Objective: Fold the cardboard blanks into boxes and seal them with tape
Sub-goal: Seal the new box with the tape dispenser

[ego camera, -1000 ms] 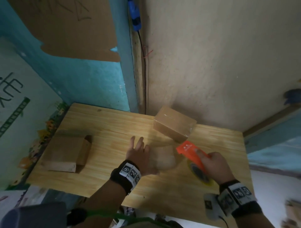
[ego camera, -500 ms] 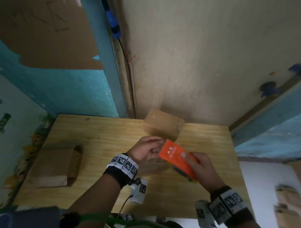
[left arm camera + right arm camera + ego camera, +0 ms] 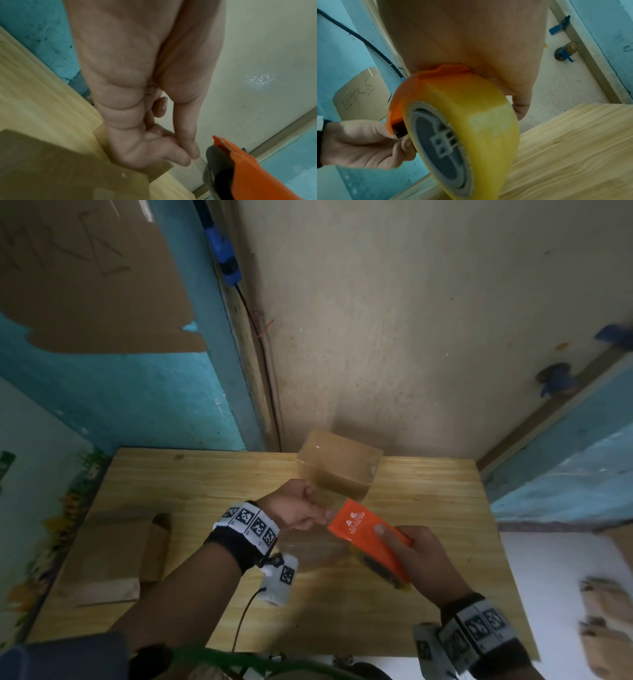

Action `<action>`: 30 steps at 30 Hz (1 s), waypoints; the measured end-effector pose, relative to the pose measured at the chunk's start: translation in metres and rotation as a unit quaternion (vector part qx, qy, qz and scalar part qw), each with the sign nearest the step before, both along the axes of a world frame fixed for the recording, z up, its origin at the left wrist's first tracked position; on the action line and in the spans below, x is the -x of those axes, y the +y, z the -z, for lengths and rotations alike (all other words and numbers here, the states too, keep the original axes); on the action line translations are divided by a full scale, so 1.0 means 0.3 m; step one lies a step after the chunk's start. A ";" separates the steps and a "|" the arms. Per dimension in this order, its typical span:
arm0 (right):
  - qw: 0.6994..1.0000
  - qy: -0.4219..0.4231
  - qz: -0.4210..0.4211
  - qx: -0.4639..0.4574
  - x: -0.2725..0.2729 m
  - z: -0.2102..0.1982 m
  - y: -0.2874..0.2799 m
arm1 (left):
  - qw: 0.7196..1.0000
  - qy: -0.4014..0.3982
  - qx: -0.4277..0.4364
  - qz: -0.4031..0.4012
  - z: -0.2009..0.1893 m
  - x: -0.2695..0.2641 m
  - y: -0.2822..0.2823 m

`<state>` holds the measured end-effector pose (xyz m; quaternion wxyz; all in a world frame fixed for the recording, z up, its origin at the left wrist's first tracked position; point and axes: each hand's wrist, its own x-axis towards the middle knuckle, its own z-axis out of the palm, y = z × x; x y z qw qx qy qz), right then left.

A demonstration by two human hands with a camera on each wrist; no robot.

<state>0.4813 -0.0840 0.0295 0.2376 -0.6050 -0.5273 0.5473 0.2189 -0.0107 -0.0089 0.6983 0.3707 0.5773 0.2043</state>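
My right hand (image 3: 407, 546) grips an orange tape dispenser (image 3: 368, 534) loaded with a yellow tape roll (image 3: 471, 121), held above the wooden table (image 3: 428, 508). My left hand (image 3: 322, 513) pinches thumb against forefinger at the dispenser's front tip (image 3: 221, 140), seemingly on the clear tape end, which is too faint to see. In the right wrist view those left fingers (image 3: 402, 142) sit right under the orange guard (image 3: 426, 81). A small folded cardboard box (image 3: 308, 549) lies blurred beneath both hands. Its brown top (image 3: 51, 169) fills the left wrist view's lower left.
A taped cardboard box (image 3: 339, 470) stands at the table's back edge near the wall corner. Flat cardboard pieces (image 3: 116, 556) lie on the left part of the table. More cardboard (image 3: 609, 614) is stacked on the floor at the right. A black cable (image 3: 239, 625) hangs off the front edge.
My left hand lifted off the small box, where it lay flat, and came to pinch at the dispenser's tip. The right hand raised the dispenser slightly toward it.
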 end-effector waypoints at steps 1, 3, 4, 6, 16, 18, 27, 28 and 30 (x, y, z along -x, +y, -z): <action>1.000 0.009 -0.001 0.007 0.006 -0.016 -0.004 | 1.000 0.012 0.002 0.017 -0.001 0.000 0.022; 1.000 0.009 0.002 0.004 0.014 -0.033 -0.009 | 0.998 0.051 0.003 0.040 0.005 0.002 0.060; 1.000 0.006 0.007 -0.003 0.016 -0.033 -0.007 | 0.996 0.075 0.004 0.044 -0.014 -0.004 0.069; 1.000 -0.014 0.014 -0.019 0.021 -0.026 -0.002 | 0.993 0.104 -0.016 0.053 -0.023 -0.015 0.090; 0.999 -0.031 0.034 0.019 -0.102 0.001 -0.061 | 0.986 0.135 -0.097 0.030 0.036 0.086 0.195; 0.998 -0.016 0.035 0.051 -0.092 0.005 -0.071 | 0.982 0.143 -0.116 0.037 0.069 0.059 0.200; 0.988 -0.137 -0.011 0.065 -0.103 0.084 -0.095 | 0.976 0.167 -0.129 0.061 0.125 0.028 0.234; 0.987 -0.145 -0.013 0.067 -0.104 0.097 -0.097 | 0.975 0.166 -0.136 0.060 0.130 0.023 0.237; 0.983 -0.168 -0.022 0.074 -0.100 0.112 -0.103 | 0.973 0.171 -0.141 0.068 0.132 0.009 0.237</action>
